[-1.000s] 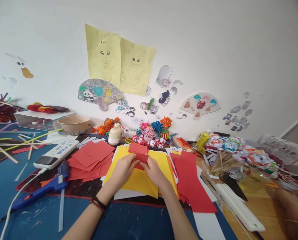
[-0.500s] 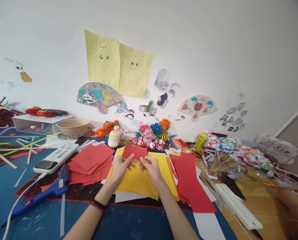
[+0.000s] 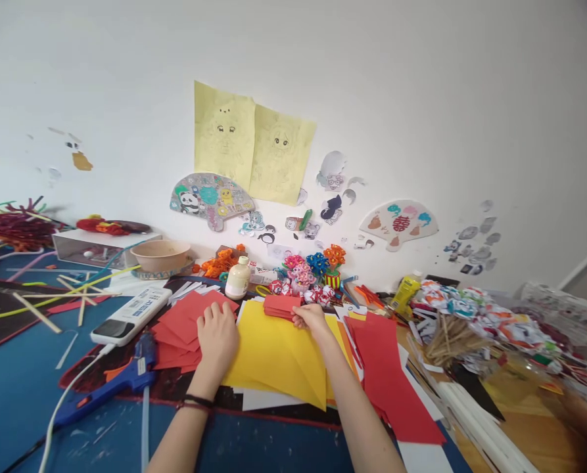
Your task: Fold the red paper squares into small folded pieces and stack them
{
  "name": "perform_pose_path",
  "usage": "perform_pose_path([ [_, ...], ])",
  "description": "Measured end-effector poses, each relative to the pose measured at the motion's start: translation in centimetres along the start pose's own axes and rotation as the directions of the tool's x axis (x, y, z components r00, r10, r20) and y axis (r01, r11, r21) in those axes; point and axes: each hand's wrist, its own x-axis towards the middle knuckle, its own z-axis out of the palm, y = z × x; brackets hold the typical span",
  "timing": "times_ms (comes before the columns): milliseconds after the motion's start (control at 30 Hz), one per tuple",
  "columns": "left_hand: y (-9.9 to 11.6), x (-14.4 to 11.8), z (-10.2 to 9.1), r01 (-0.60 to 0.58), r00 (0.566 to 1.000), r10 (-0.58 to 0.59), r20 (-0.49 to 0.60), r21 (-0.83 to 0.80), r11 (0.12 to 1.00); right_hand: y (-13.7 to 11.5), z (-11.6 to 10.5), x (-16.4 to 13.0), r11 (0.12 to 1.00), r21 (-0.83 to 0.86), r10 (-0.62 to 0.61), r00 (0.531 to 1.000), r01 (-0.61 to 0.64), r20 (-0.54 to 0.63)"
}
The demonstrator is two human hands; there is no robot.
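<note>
White wall (image 3: pixel 446 98) at the far side, bright with soft light. Two yellow drawings (image 3: pixel 254 151) taped up there, paper fans (image 3: pixel 211 197) and small cut-out pictures (image 3: pixel 332 190) below. Blue table (image 3: pixel 22 387) near left, wooden top (image 3: pixel 534 440) near right.

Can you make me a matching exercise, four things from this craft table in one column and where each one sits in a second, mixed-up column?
Things:
1. glue gun
2. folded red paper
3. beige bowl
4. stack of red squares

Places:
A. under the left hand
B. at the fingertips of the right hand
C. near edge, on the blue mat
D. far back, near the wall

Pairs: 1-C, 2-B, 3-D, 4-A
</note>
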Motion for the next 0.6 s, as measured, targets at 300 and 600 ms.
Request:
perform_pose_path([
  [300,-1.4,0.2,0.2,-0.019,0.997,0.014,0.070,0.066,0.998,0.3,-1.9,-4.5,0.826,-0.530,-0.373,0.891,0.191,-0.259],
  [600,0.3,0.3,-2.4,-0.114,0.993,0.114,-0.015,-0.002,0.993,2.9,-0.1,-6.8,0.896,-0.170,-0.426,0.902,0.410,-0.065],
])
